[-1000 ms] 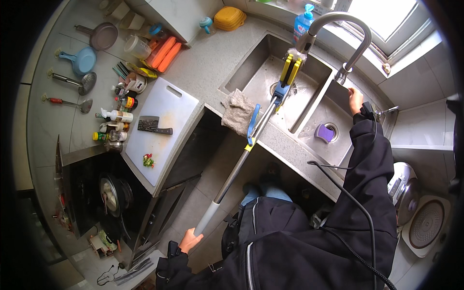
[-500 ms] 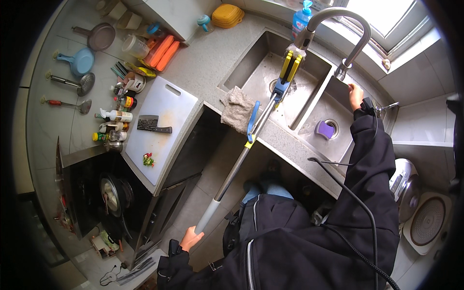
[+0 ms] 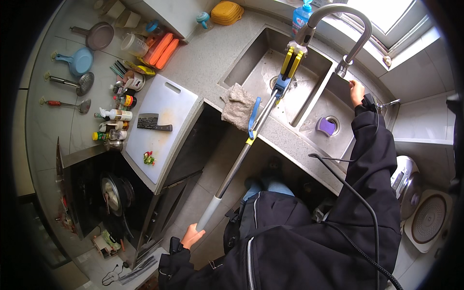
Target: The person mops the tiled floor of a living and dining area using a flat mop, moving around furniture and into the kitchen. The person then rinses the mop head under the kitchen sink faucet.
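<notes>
My left hand is wrapped round the grey grip of a sponge mop, low in the view. Its metal pole slants up over the counter edge, and the blue and yellow head is above the left sink basin. The head's end, with something whitish on it, meets the spout of the faucet. My right hand is closed at the faucet's base, on what looks like its handle; the fingers mostly hide it. A beige cloth drapes over the counter edge beside the mop pole.
A purple sponge lies in the right basin. On the left, a white cutting board holds a cleaver and chopped scraps. A pan stands on the stove. A black cable hangs across my right arm.
The view has shifted very slightly. Both hands keep their holds, and the mop stays at the faucet spout.
</notes>
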The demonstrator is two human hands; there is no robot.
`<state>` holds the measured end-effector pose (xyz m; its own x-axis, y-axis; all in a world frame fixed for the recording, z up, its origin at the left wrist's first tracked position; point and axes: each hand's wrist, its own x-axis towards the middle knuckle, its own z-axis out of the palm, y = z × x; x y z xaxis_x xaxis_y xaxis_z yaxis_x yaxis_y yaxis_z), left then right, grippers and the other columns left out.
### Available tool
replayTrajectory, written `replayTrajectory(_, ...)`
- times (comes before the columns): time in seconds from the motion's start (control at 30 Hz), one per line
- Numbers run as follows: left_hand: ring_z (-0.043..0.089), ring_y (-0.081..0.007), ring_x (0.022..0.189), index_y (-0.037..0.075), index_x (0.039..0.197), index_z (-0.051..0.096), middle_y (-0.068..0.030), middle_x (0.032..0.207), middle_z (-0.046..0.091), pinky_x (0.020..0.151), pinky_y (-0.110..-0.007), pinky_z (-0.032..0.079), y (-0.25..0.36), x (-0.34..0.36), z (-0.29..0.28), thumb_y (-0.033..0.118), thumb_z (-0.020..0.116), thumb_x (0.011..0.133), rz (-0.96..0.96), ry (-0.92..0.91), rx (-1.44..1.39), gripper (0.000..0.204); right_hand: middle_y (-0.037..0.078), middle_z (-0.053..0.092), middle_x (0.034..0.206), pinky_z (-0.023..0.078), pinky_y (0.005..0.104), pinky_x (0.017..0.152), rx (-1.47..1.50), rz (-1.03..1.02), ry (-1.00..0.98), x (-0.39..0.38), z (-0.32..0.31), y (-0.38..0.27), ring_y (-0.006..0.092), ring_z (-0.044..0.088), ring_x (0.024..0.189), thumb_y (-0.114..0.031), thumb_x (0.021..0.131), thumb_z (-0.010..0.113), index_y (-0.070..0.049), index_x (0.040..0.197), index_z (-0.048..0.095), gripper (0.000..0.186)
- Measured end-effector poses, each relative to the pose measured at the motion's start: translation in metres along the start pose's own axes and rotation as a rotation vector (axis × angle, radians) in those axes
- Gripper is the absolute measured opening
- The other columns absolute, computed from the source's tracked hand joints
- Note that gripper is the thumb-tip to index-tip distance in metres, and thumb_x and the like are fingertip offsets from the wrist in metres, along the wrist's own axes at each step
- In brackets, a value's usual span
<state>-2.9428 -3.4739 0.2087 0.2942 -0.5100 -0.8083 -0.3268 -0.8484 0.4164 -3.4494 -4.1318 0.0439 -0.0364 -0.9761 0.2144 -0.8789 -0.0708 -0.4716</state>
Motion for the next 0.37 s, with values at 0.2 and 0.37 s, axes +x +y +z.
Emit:
replayTrajectory(0.2,0.043,-0.0102,0.052,-0.002,0.064,0.046,-0.0048,0.053,0.045,0.048,-0.029,0.037,0.0055,-0.0009,-0.0005,0.011,0.055,0.064,-0.057,-0.021,-0.029,0.015,0.018,0.059,0.079,0.045,0.0344,0.069,-0.031,0.007,-0.025,0.0008,-0.0031,-0.0030,0.0298,0.059,0.077,-0.011,0.075,0.054,-0.006,0.087,0.062,0.015)
replayTrajectory(0.37,0.044,-0.0102,0.050,0.001,0.067,0.048,-0.0021,0.053,0.046,0.046,-0.029,0.037,0.0025,-0.0005,-0.0024,0.011,0.055,0.066,-0.111,-0.080,-0.078,0.013,0.018,0.060,0.079,0.045,0.0342,0.071,-0.029,0.034,-0.058,0.0026,-0.0047,-0.0032,0.0287,0.059,0.080,-0.012,0.075,0.055,-0.006,0.089,0.063,0.016)
